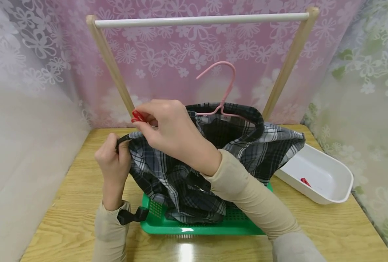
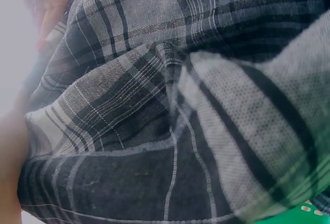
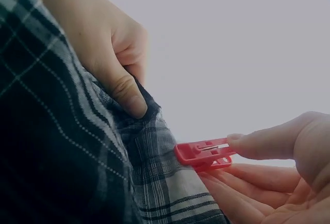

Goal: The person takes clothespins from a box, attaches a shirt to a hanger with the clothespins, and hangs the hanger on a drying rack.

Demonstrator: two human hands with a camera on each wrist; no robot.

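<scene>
While the shirt (image 1: 213, 153) edge is gripped taut by the left hand (image 1: 113, 160) —
a red clip (image 3: 202, 155) is pinched onto it by the right hand (image 1: 169, 125).

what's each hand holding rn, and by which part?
Right hand pinches the red clothespin by its tail end, its jaws at the plaid shirt edge. Left hand grips that shirt's shoulder edge.

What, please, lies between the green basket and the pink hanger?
The plaid shirt fills that stretch, draped from the pink hanger into the green basket; the head view shows it.
</scene>
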